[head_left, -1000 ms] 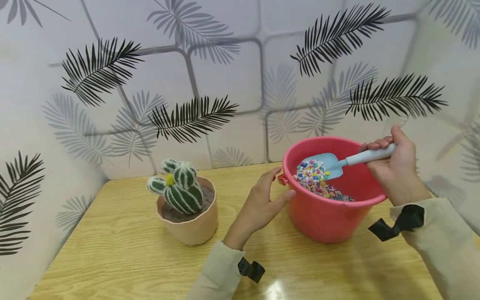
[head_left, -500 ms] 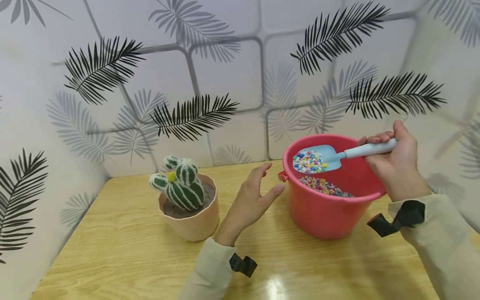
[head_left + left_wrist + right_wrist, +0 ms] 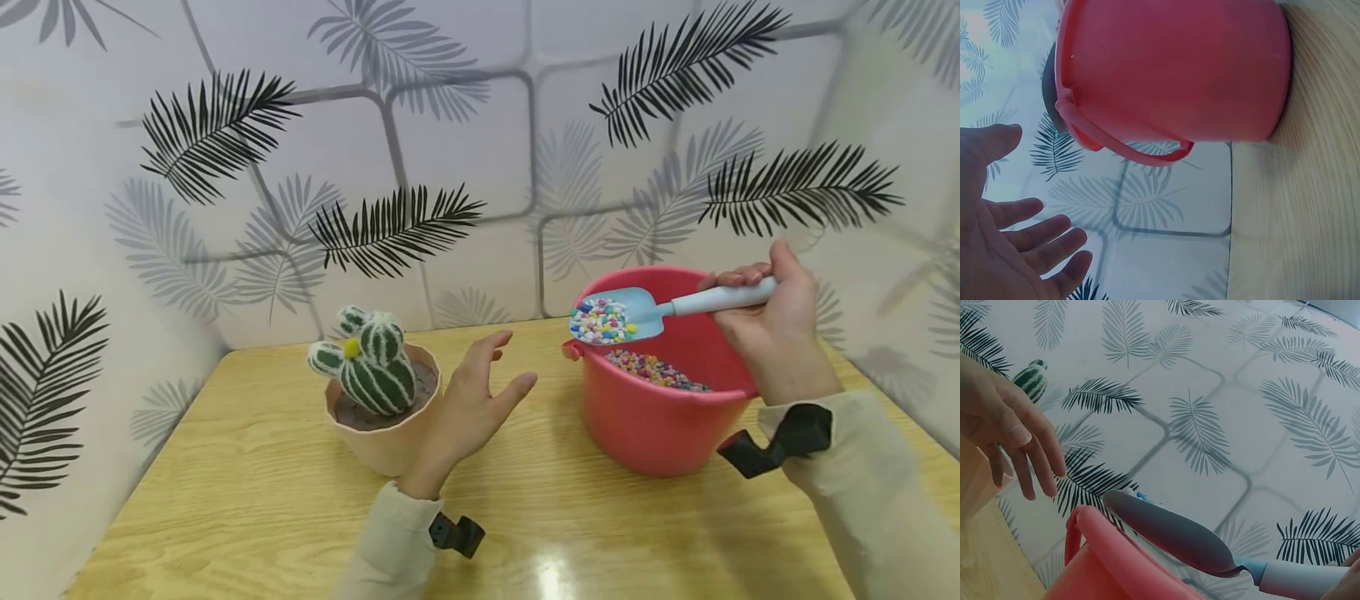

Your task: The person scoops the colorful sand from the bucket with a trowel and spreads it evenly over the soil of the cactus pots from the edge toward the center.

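My right hand [image 3: 780, 333] grips the white handle of a light blue shovel [image 3: 652, 312]. Small multicoloured pebbles [image 3: 602, 321] fill its scoop, which hangs over the left rim of a red bucket [image 3: 652, 433]. More pebbles [image 3: 656, 371] lie inside the bucket. Between the bucket and a potted cactus [image 3: 378, 379], my left hand [image 3: 468, 404] is held in the air, fingers relaxed and holding nothing. Its wrist covers part of the cactus's pale pink pot [image 3: 378, 446]. In the left wrist view, the bucket's handle [image 3: 1129, 150] hangs down its side.
The wooden table [image 3: 247, 500] stands against a wall [image 3: 465, 150] patterned with leaves. Bare wood shows between the pot and the bucket and along the front. Black straps with small devices sit on both wrists.
The loaded shovel has come up out of the bucket and shifted left to its rim. My left hand has drawn away from the bucket, leftward toward the cactus pot.
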Demonstrator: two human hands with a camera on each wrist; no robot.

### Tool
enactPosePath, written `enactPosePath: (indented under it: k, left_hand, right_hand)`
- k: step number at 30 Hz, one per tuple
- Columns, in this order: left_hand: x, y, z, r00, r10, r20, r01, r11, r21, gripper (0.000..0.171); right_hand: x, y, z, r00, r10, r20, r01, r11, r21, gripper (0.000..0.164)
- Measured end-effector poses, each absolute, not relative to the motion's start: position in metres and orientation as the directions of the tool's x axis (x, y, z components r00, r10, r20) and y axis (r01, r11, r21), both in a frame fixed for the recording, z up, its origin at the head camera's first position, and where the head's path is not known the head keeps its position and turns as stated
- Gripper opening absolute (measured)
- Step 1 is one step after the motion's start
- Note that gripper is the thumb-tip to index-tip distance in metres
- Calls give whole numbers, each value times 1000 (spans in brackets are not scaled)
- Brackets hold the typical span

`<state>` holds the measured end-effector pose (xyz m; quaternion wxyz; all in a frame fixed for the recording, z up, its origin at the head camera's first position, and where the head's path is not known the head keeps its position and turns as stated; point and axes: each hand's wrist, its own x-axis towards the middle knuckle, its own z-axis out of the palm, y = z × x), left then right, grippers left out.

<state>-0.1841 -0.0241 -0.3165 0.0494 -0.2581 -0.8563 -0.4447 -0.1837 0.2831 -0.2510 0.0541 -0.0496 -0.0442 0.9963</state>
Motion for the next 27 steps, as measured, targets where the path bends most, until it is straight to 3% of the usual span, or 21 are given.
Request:
enactPosePath:
  k: [20,27]
  left_hand:
    - [-167,-72,-322,-860,347,374,507,499,703,54]
    - [-163,-88,-321,-827,337,449,561,527,639,50]
  right_hand:
    - [-189,252,-250,-992,49,-120,-42,-997,-61,46]
    - [-191,238,-248,-990,54,-127,-46,-997,-62,42]
